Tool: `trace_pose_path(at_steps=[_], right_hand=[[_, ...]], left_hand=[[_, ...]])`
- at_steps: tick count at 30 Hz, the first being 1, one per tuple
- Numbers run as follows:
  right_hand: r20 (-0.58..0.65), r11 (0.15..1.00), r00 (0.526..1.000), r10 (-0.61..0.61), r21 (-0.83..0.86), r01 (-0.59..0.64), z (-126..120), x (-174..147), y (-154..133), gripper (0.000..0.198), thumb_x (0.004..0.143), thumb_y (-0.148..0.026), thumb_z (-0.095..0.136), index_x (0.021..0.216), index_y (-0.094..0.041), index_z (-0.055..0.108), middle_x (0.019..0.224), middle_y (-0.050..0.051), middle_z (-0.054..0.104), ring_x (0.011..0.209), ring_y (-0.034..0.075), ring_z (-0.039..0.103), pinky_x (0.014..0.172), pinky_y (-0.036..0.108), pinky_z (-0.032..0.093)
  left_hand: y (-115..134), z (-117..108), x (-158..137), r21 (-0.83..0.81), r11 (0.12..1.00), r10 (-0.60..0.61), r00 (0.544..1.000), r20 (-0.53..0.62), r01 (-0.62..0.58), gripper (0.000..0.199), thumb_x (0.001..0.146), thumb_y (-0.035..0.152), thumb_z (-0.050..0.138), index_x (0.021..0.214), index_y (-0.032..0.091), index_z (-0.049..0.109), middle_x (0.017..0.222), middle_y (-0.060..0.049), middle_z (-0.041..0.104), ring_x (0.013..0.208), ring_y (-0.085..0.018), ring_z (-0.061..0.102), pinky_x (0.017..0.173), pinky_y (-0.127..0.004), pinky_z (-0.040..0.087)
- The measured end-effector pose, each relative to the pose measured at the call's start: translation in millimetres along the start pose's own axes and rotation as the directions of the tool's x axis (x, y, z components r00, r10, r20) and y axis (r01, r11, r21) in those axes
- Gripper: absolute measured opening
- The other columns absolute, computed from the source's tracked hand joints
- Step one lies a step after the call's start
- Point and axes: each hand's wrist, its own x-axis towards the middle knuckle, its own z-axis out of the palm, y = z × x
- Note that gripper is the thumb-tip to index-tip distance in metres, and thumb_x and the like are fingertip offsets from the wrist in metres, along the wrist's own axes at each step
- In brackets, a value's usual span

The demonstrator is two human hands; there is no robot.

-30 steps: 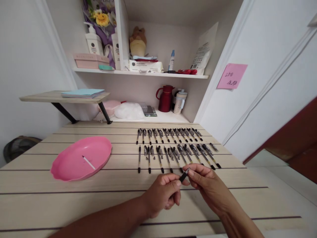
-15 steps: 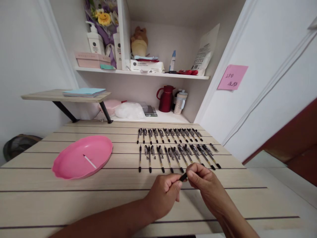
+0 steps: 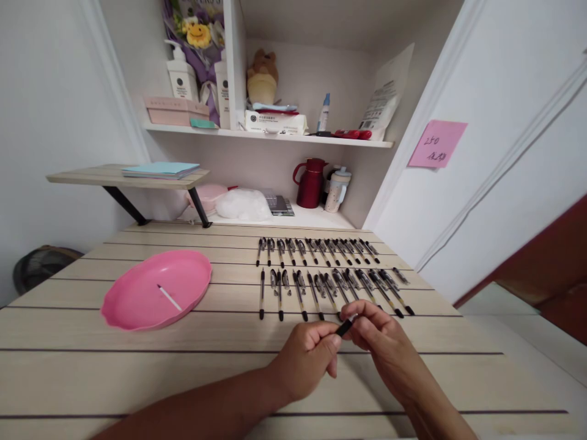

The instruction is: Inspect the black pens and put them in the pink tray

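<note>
My left hand [image 3: 302, 360] is closed around the black grip of a pen [image 3: 345, 327], whose rest is hidden inside the fist. My right hand [image 3: 383, 336] pinches at the pen's front end, where a small silvery tip [image 3: 353, 317] shows between thumb and index finger. Just beyond both hands, a front row of pens [image 3: 301, 296] with black ends lies on the slatted table [image 3: 220, 382]. Clear caps with black clips [image 3: 285, 279] and small cone-shaped tips lie among them. Farther back is a second row of pens [image 3: 290, 252].
At left sits a pink scalloped tray [image 3: 137, 305] holding one white stick with a dark tip [image 3: 169, 296]. A small raised shelf [image 3: 87, 176] stands behind it. At the back, a red jug [image 3: 310, 183] and a pale cup [image 3: 337, 189] stand inside the cabinet.
My right fingers have shifted slightly along the pen's front end, and the silvery tip now shows beyond the black grip. The whole view has moved a little.
</note>
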Motion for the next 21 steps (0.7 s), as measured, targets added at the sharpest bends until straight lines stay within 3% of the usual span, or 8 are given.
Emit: trace_pose_path(at_steps=[3, 7, 13, 18, 21], right_hand=[[-0.008, 0.999, 0.999, 0.036, 0.036, -0.036, -1.6, -0.7, -1.4, 0.037, 0.063, -0.043, 0.070, 0.090, -0.019, 0.064, 0.072, 0.003, 0.060, 0.051, 0.010, 0.040, 0.047, 0.024, 0.027], [-0.027, 0.999, 0.999, 0.040, -0.023, -0.041, -3.1, 0.3, 0.8, 0.027, 0.062, -0.040, 0.071, 0.075, -0.017, 0.062, 0.053, 0.000, 0.054, 0.047, 0.009, 0.032, 0.045, 0.023, 0.021], [0.019, 1.000, 1.000, 0.017, 0.012, -0.018, -5.3, 1.5, -0.2, 0.033, 0.066, -0.043, 0.068, 0.088, -0.019, 0.065, 0.077, 0.004, 0.061, 0.050, 0.008, 0.034, 0.048, 0.025, 0.027], [0.003, 0.999, 1.000, -0.025, -0.035, 0.025, -3.7, 3.6, 1.6, 0.022, 0.066, -0.038, 0.069, 0.062, -0.018, 0.060, 0.061, -0.001, 0.055, 0.048, 0.007, 0.031, 0.047, 0.023, 0.024], [0.034, 1.000, 0.999, -0.001, 0.025, 0.000, -2.3, 2.9, 1.3, 0.024, 0.070, -0.042, 0.064, 0.082, -0.020, 0.064, 0.067, 0.000, 0.058, 0.049, 0.008, 0.035, 0.049, 0.024, 0.028]], left_hand=[[0.8, -0.7, 0.7, -0.013, 1.000, -0.013, 1.000, 0.005, 0.013, 0.035, 0.082, 0.035, 0.045, 0.101, 0.011, 0.062, 0.048, 0.004, 0.049, 0.039, -0.005, 0.029, 0.043, -0.020, 0.021], [1.1, 0.2, 1.0, -0.002, 1.000, -0.024, 1.000, -0.003, 0.024, 0.034, 0.081, 0.035, 0.046, 0.100, 0.012, 0.062, 0.047, 0.004, 0.049, 0.038, -0.005, 0.029, 0.043, -0.020, 0.021], [-0.2, 1.4, 0.6, -0.026, 0.999, -0.031, 1.000, 0.005, 0.031, 0.034, 0.081, 0.034, 0.045, 0.100, 0.012, 0.062, 0.047, 0.004, 0.049, 0.037, -0.004, 0.029, 0.043, -0.020, 0.021], [-1.9, -0.6, 2.3, -0.039, 0.998, -0.042, 0.999, 0.020, 0.043, 0.033, 0.082, 0.034, 0.045, 0.100, 0.012, 0.061, 0.046, 0.005, 0.049, 0.036, -0.004, 0.028, 0.042, -0.020, 0.020], [-2.0, -1.6, 3.4, -0.063, 0.997, -0.048, 0.999, 0.019, 0.049, 0.033, 0.082, 0.034, 0.044, 0.099, 0.012, 0.061, 0.046, 0.005, 0.049, 0.035, -0.003, 0.027, 0.041, -0.020, 0.019]])
